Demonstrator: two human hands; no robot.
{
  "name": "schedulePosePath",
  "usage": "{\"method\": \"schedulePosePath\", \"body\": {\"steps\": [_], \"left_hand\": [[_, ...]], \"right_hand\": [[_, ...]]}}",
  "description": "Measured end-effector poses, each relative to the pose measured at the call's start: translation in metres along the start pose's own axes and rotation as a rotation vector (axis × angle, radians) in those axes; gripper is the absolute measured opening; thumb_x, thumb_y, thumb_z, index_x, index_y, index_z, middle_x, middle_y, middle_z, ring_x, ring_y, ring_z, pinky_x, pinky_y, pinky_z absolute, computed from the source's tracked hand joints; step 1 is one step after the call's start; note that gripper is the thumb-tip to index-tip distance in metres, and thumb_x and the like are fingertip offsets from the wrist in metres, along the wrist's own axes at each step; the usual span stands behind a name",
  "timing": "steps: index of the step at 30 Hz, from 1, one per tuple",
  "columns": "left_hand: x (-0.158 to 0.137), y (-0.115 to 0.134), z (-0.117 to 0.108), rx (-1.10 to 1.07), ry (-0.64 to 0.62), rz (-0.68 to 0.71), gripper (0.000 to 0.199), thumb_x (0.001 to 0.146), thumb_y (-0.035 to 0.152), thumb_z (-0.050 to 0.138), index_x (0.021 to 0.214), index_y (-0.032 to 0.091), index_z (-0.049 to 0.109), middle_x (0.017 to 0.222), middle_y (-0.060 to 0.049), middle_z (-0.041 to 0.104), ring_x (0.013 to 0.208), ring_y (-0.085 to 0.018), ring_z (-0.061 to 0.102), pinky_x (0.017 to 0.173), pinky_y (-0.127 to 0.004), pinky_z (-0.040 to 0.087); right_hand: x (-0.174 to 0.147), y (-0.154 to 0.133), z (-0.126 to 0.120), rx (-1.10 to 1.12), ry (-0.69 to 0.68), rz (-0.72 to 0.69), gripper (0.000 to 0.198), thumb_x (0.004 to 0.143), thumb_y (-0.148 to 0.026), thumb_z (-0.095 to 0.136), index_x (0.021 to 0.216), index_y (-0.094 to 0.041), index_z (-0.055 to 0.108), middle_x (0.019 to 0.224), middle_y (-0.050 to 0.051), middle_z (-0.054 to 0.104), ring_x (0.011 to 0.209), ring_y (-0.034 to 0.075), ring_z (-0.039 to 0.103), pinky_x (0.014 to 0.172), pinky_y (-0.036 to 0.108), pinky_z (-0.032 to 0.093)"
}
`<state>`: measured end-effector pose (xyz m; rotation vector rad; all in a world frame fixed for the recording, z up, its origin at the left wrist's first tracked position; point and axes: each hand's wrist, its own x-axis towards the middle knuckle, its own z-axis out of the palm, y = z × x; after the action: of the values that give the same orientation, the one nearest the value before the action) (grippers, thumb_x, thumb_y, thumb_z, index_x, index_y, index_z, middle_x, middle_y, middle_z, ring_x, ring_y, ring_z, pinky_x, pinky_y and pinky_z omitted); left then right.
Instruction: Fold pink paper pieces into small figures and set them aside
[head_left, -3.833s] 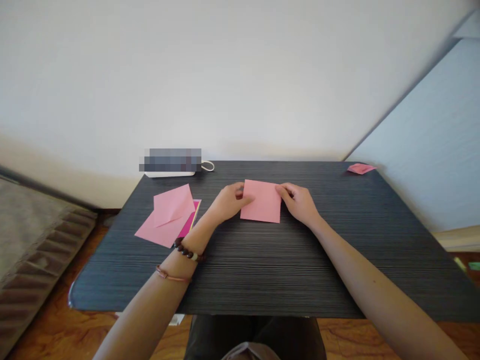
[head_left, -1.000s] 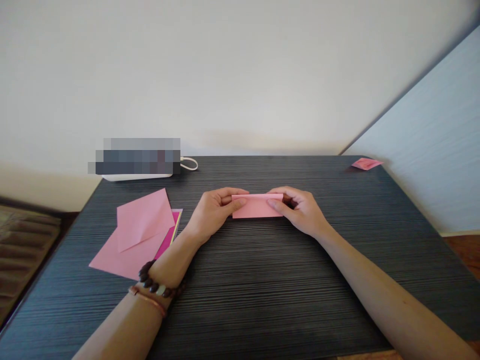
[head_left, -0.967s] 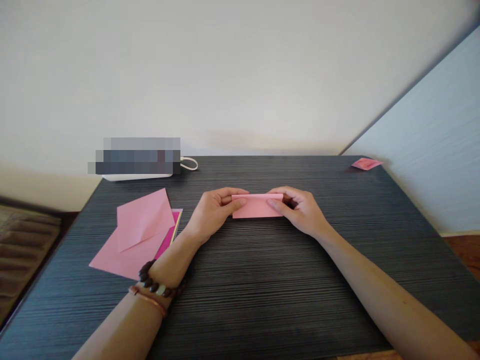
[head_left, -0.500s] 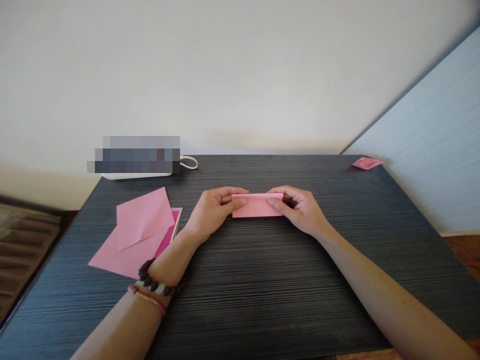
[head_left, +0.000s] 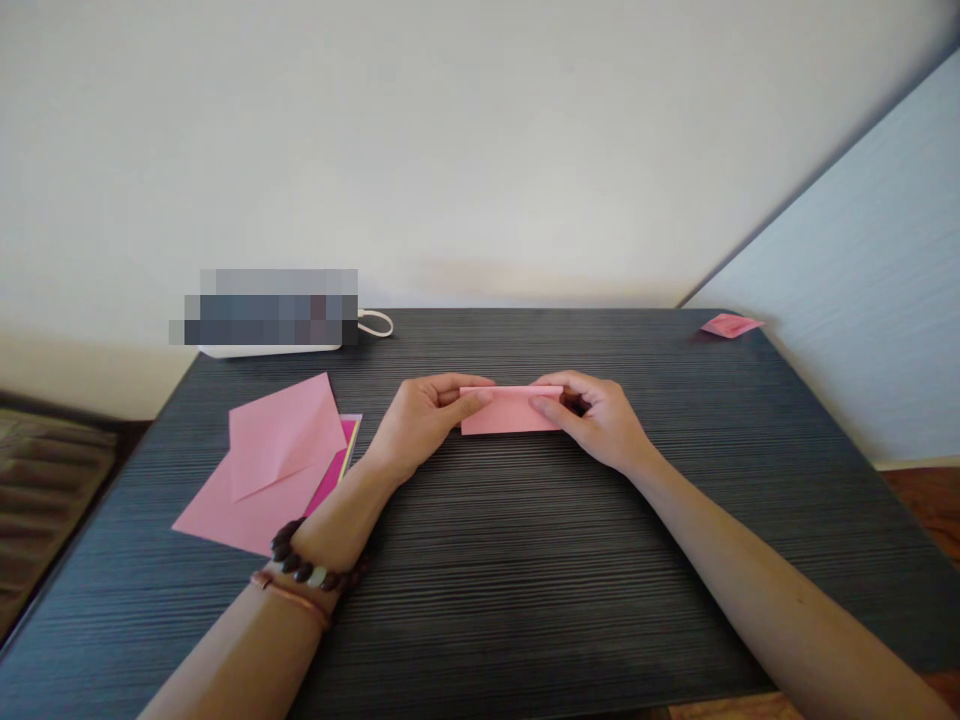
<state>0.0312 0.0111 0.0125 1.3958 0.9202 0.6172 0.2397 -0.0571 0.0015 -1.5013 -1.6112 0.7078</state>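
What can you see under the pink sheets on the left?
A magenta sheet and a yellow edge show at the right of the pink sheets. The rest is hidden by them and the left forearm.

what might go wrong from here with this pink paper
1. The left hand and right hand both grip the folded pink paper along its far edge; uneven pressure could leave a slanted crease.
2. The beaded bracelet overlaps the near edge of the loose pink sheets in view; contact is unclear, but a sideways arm move might shift them.
3. The small pink piece lies near the table's far right corner, so a bump might knock it off.
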Motion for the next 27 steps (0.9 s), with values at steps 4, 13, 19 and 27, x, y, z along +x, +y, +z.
{"method": "schedulePosePath", "body": {"steps": [4,13,19,27], "left_hand": [[0.001,0.000,0.002,-0.021,0.020,0.015,0.034,0.074,0.043,0.065,0.097,0.017,0.070,0.090,-0.005,0.072,0.074,-0.017,0.063,0.065,-0.024,0.047],[-0.002,0.000,0.009,0.094,0.084,0.094,0.031,0.074,0.042,0.065,0.091,0.017,0.072,0.087,-0.003,0.072,0.080,-0.020,0.064,0.070,-0.026,0.047],[-0.006,0.001,0.016,0.185,0.091,0.144,0.027,0.075,0.040,0.063,0.087,0.019,0.073,0.086,-0.001,0.073,0.082,-0.020,0.065,0.074,-0.027,0.047],[-0.005,0.000,0.016,0.233,0.071,0.173,0.023,0.076,0.037,0.063,0.085,0.018,0.073,0.083,-0.001,0.072,0.078,-0.017,0.064,0.070,-0.025,0.048]], "right_hand": [[0.001,0.000,0.000,-0.015,-0.004,-0.017,0.023,0.082,-0.038,0.056,0.095,-0.021,0.065,0.080,0.001,0.067,0.063,0.012,0.055,0.056,0.024,0.040],[0.001,-0.011,-0.002,-0.102,-0.031,-0.069,0.014,0.080,-0.028,0.057,0.090,-0.021,0.064,0.077,0.000,0.065,0.063,0.012,0.054,0.057,0.025,0.040],[0.000,-0.027,0.006,-0.172,0.041,-0.198,0.007,0.079,-0.024,0.056,0.081,-0.021,0.063,0.079,0.001,0.064,0.073,0.015,0.057,0.069,0.029,0.043],[0.000,-0.028,0.013,-0.253,0.064,-0.173,0.005,0.078,-0.022,0.057,0.079,-0.021,0.062,0.077,0.001,0.063,0.073,0.015,0.056,0.072,0.031,0.043]]}}
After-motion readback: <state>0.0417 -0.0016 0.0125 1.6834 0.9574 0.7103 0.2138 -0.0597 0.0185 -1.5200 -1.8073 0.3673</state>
